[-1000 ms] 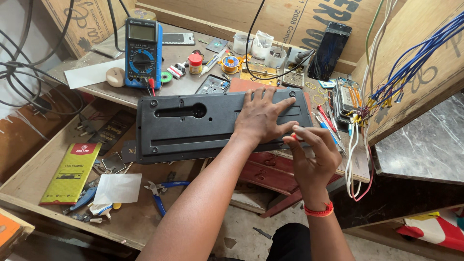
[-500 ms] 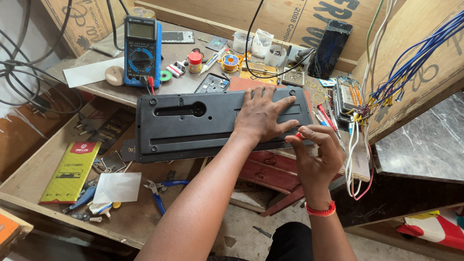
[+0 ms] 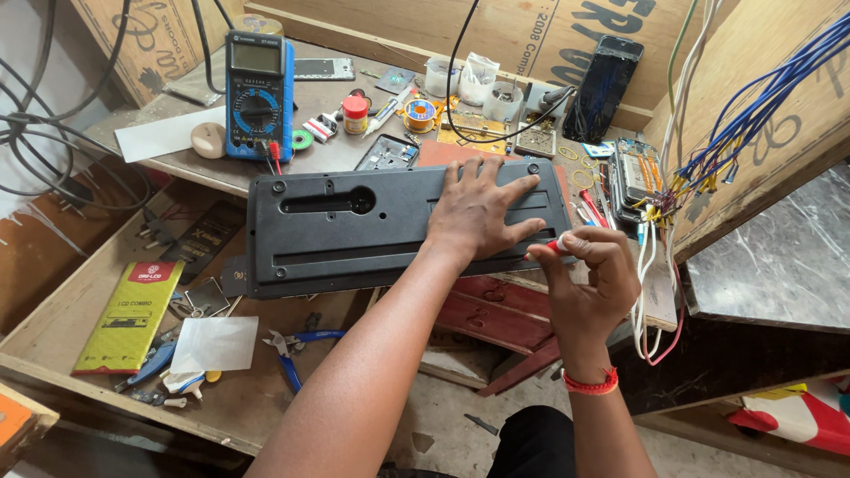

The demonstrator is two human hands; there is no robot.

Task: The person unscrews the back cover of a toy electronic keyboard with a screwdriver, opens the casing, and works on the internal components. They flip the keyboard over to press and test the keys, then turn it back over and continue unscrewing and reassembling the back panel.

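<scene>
The left hand (image 3: 478, 212) is pressing flat, fingers spread, on the long black plastic panel (image 3: 354, 226) lying across the counter (image 3: 336, 155) edge; the right hand (image 3: 589, 274) is pinching a small red-handled tool (image 3: 553, 246) at the panel's right end. The panel is looking stiff, light and smooth, best held by its long edges; the wooden counter is crowding it with a multimeter (image 3: 258, 93), bundled wires (image 3: 708, 159) and pliers (image 3: 292, 350) below.

The right hand (image 3: 586, 270) has shifted slightly up and left, bringing the red-handled tool (image 3: 553, 246) from just below the panel to the lower right edge of the black panel (image 3: 354, 226). Its fingers now close more tightly on the handle.
</scene>
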